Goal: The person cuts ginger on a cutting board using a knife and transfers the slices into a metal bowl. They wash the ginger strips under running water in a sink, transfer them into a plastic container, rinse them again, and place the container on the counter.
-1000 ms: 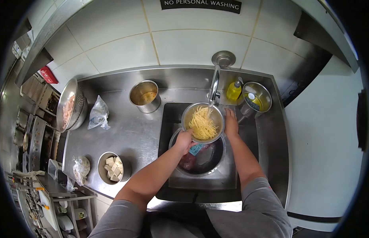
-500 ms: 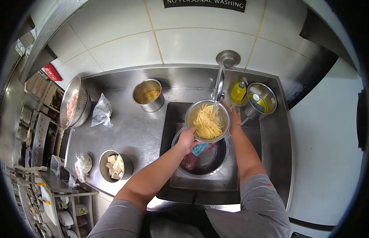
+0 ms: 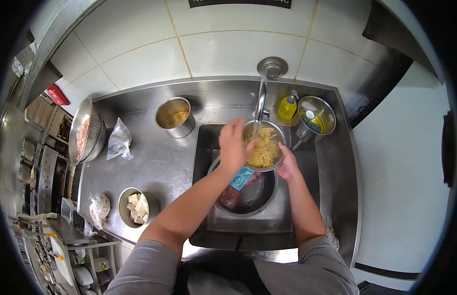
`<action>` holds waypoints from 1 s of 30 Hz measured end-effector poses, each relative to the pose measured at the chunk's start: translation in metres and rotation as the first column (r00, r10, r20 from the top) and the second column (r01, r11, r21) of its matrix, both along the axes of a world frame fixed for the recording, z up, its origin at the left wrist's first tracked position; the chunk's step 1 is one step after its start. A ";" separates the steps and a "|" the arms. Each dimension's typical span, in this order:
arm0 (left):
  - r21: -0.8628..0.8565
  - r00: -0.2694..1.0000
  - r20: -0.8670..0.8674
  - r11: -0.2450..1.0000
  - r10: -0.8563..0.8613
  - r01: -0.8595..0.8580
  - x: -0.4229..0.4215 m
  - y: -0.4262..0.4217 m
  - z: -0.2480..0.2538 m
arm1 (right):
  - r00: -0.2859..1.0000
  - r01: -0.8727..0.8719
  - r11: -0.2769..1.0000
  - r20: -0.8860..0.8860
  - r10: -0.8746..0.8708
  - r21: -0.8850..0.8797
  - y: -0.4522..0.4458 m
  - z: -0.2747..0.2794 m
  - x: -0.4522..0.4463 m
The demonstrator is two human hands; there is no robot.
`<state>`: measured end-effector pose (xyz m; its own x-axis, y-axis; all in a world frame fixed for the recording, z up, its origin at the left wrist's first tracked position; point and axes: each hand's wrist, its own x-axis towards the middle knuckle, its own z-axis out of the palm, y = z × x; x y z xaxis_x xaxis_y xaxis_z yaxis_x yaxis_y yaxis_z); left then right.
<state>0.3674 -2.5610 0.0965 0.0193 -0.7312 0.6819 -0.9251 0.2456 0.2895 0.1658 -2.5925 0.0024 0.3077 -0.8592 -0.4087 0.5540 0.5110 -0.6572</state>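
Observation:
Under the tap (image 3: 262,98), a metal bowl (image 3: 281,133) of pale yellow shredded strips (image 3: 263,149) is held above the sink. My right hand (image 3: 288,164) grips its lower right rim, thumb on the edge. At the bowl's left side is my left hand (image 3: 233,146), fingers extended and thumb reaching over the strips; whether it touches them I cannot tell. Water seems to run from the tap into the bowl. Below, a large metal basin (image 3: 262,202) in the sink holds a dark red packaged piece (image 3: 231,196) with a blue label (image 3: 241,178).
On the left counter stand a pot of pale cubes (image 3: 152,209), a pot with brown residue (image 3: 175,129), plastic bags (image 3: 120,139) and a colander (image 3: 95,129) with pinkish pieces. Right of the tap are a yellow soap bottle (image 3: 287,108) and a metal container (image 3: 329,125).
My left hand has let go of the bowl's lower left rim and moved up beside it. My right hand has come down from near the tap and taken the bowl's right rim.

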 end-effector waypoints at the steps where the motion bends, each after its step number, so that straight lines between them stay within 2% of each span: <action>1: -0.001 1.000 0.000 1.000 -0.001 0.001 -0.003 -0.013 0.000 | 1.000 0.001 1.000 0.000 -0.001 -0.001 0.000 0.002 -0.001; 2: 0.253 0.957 -0.261 0.948 -0.125 0.193 -0.011 -0.028 -0.005 | 1.000 0.000 1.000 0.015 0.000 0.005 0.002 0.007 -0.001; 3: 0.425 0.835 -0.525 0.800 -0.162 0.422 -0.015 -0.039 -0.004 | 1.000 -0.001 1.000 0.030 0.001 0.009 0.003 0.010 -0.001; 4: 0.421 0.834 -0.526 0.801 -0.167 0.425 -0.015 -0.049 -0.003 | 1.000 0.002 1.000 0.028 -0.002 0.004 0.003 0.012 0.000; 6: 0.526 0.614 -0.787 0.586 0.060 0.617 -0.019 -0.061 0.001 | 1.000 0.008 1.000 0.003 -0.008 -0.011 0.004 0.016 0.005; 7: 0.523 0.612 -0.788 0.585 0.057 0.620 -0.020 -0.062 0.000 | 1.000 0.011 1.000 0.002 -0.011 -0.013 0.003 0.018 0.006; 9: 0.397 0.479 -0.875 0.675 0.074 0.621 -0.020 -0.064 -0.005 | 1.000 -0.006 1.000 0.020 0.006 -0.003 0.002 0.024 0.011; 10: 0.400 0.480 -0.874 0.673 0.075 0.622 -0.019 -0.065 -0.007 | 1.000 -0.004 1.000 0.021 0.004 -0.001 0.002 0.027 0.012; 12: 0.330 0.506 -0.856 0.643 -0.105 0.691 -0.014 -0.063 -0.003 | 0.999 -0.032 0.999 0.036 0.031 0.026 0.003 0.032 0.016; 13: 0.334 0.508 -0.855 0.642 -0.101 0.690 -0.011 -0.062 -0.001 | 0.999 -0.033 0.999 0.038 0.032 0.030 0.002 0.030 0.017; 14: 0.520 0.724 -0.680 0.621 -0.115 0.587 -0.011 -0.055 0.022 | 0.998 -0.039 0.999 0.052 0.037 0.025 0.001 0.027 0.018; 15: 0.668 0.882 -0.452 0.602 -0.137 0.436 -0.009 -0.051 0.034 | 0.997 -0.043 0.999 0.064 0.042 0.019 0.001 0.026 0.019; 16: 0.670 0.882 -0.451 0.601 -0.136 0.435 -0.004 -0.053 0.025 | 0.997 -0.044 0.999 0.066 0.042 0.021 0.001 0.025 0.020; 17: 0.598 0.908 -0.253 0.684 -0.333 0.417 0.003 -0.057 0.005 | 0.997 -0.055 0.998 0.054 0.054 0.021 0.003 0.026 0.020; 18: 0.508 0.875 -0.017 0.750 -0.483 0.424 0.006 -0.058 -0.005 | 0.997 -0.066 0.998 0.043 0.065 0.022 0.004 0.026 0.020; 19: 0.511 0.875 -0.018 0.747 -0.484 0.424 0.007 -0.056 -0.016 | 0.997 -0.065 0.998 0.044 0.064 0.025 0.005 0.025 0.020; 21: 0.515 0.837 -0.181 0.675 -0.517 0.528 0.007 -0.043 -0.024 | 0.996 -0.091 0.996 0.023 0.091 0.005 0.007 0.024 0.019; 22: 0.518 0.836 -0.182 0.672 -0.517 0.529 0.009 -0.042 -0.026 | 0.996 -0.090 0.996 0.024 0.089 0.009 0.007 0.022 0.016; 24: 0.718 0.748 -0.161 0.443 -0.644 0.537 0.014 -0.039 -0.024 | 0.980 -0.197 0.980 -0.032 0.198 0.013 0.009 0.020 0.013; 25: 0.721 0.746 -0.165 0.437 -0.646 0.538 0.017 -0.038 -0.022 | 0.980 -0.194 0.981 -0.030 0.195 0.019 0.013 0.018 0.011; 27: 0.655 0.641 -0.230 0.371 -0.733 0.659 0.025 -0.038 -0.018 | 0.975 -0.207 0.978 -0.084 0.208 0.022 0.023 0.030 0.011; 30: 0.697 0.566 -0.188 0.296 -0.803 0.653 0.038 -0.017 -0.006 | 0.960 -0.258 0.965 -0.098 0.262 0.051 0.032 0.034 0.009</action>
<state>0.4051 -2.5781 0.0903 -0.8101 -0.5848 -0.0419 -0.5089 0.6657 0.5458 0.1743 -2.5607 0.0363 0.4730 -0.7386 -0.4803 0.3287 0.6537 -0.6816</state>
